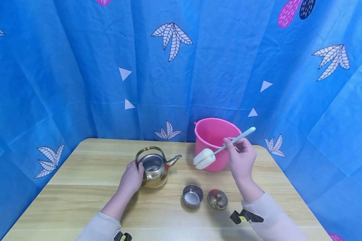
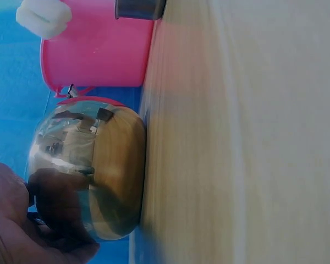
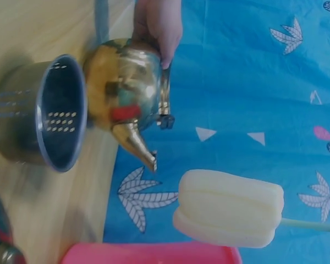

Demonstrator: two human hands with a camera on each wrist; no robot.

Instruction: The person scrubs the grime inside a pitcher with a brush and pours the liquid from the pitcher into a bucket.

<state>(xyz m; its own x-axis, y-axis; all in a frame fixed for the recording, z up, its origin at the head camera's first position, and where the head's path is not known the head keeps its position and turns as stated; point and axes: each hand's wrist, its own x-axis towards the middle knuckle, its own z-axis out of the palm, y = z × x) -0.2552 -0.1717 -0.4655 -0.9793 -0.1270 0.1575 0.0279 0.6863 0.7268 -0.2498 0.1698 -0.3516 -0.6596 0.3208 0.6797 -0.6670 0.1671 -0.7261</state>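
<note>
A shiny gold teapot (image 1: 155, 177), its lid off, sits upright on the table with its spout toward the right. My left hand (image 1: 132, 177) grips the lower end of its hoop handle (image 1: 151, 148), on the side away from the spout. The left wrist view shows that hand (image 2: 16, 220) against the teapot's round body (image 2: 93, 170). In my right hand (image 1: 241, 159) is a sponge cleaning brush, pinched by its thin pale green stick (image 1: 244, 134). Its white sponge head (image 1: 204, 158) points left and down, overlapping the front of the bucket in the head view.
Behind the brush stands a pink bucket (image 1: 217, 129). A metal strainer cup (image 1: 192, 196) with small holes and the gold teapot lid (image 1: 217, 199) lie on the wooden table (image 1: 87, 174) nearer to me. A blue patterned curtain (image 1: 166, 83) surrounds the back and sides.
</note>
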